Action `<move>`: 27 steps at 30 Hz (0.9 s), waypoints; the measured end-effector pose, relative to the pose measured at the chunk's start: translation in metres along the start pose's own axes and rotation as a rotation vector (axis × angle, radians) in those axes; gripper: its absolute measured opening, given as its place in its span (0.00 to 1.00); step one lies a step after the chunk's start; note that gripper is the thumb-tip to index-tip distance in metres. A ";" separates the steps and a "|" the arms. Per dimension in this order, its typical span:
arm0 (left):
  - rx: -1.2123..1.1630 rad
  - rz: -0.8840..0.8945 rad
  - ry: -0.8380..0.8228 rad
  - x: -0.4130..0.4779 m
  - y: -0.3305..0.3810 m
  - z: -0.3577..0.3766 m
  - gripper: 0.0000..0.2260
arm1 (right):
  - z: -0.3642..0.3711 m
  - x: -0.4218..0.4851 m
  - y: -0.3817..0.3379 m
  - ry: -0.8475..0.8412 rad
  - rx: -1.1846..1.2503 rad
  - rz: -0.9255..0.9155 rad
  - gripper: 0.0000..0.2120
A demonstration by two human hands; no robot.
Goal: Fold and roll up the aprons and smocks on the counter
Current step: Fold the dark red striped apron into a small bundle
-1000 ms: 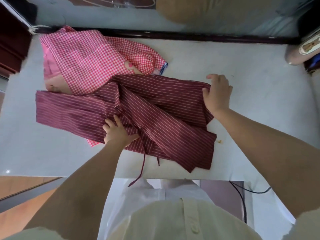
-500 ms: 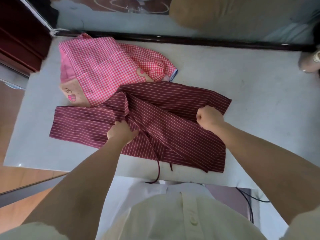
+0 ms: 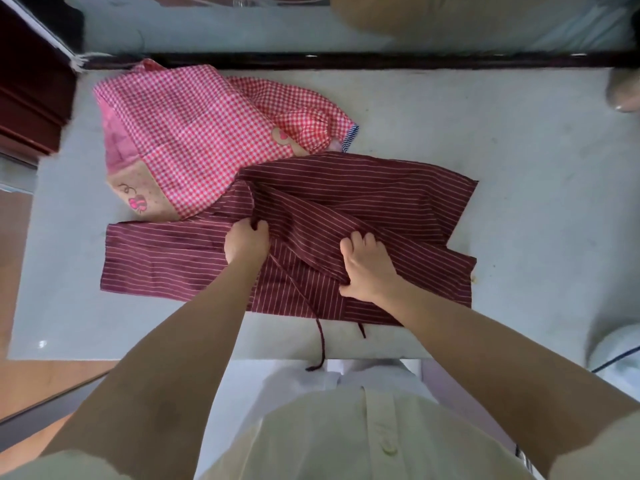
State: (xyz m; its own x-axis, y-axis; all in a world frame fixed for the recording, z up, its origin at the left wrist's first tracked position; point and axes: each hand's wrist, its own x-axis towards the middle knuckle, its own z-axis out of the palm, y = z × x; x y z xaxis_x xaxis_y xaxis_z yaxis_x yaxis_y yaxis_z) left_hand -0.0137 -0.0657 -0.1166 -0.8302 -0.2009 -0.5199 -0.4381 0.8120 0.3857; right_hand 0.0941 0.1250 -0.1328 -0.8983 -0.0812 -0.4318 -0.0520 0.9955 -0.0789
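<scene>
A maroon apron (image 3: 363,199) with thin pale stripes lies crumpled across the middle of the pale counter (image 3: 519,140). My left hand (image 3: 246,242) grips a bunched fold near the apron's centre. My right hand (image 3: 365,266) pinches a fold of the same apron a little to the right, thumb toward me. A maroon tie string (image 3: 320,337) hangs over the counter's near edge. Behind and left lies a pink-and-white checked smock (image 3: 194,133) with a tan cartoon pocket, partly under the apron.
A dark ledge (image 3: 381,60) runs along the counter's far edge. At the far left stands dark red wooden furniture (image 3: 31,98). A pale rounded object (image 3: 623,91) sits at the counter's far right corner. A white object with a cable (image 3: 616,355) stands at the near right.
My right hand came from the apron's far right edge toward its middle and now pinches a fold near me. My left hand closed round the bunched cloth. The view shifted.
</scene>
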 end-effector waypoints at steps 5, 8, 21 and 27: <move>-0.386 0.029 -0.129 0.003 -0.004 -0.014 0.20 | -0.008 0.007 0.004 -0.061 -0.020 0.016 0.18; -0.550 0.057 -0.233 0.006 0.008 -0.028 0.22 | -0.037 0.017 0.041 -0.347 0.294 0.081 0.15; -0.384 0.048 -0.222 0.035 0.100 -0.020 0.22 | -0.113 0.050 0.158 0.104 0.306 0.416 0.10; 0.109 0.185 0.105 0.030 0.116 -0.004 0.17 | -0.081 0.050 0.183 0.031 0.281 0.568 0.30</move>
State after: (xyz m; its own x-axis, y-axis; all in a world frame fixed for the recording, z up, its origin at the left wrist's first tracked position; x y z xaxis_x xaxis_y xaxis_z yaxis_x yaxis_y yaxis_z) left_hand -0.0906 0.0202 -0.0843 -0.9265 -0.0947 -0.3643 -0.2405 0.8935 0.3793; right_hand 0.0043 0.3075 -0.0958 -0.7643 0.4619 -0.4501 0.5496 0.8316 -0.0799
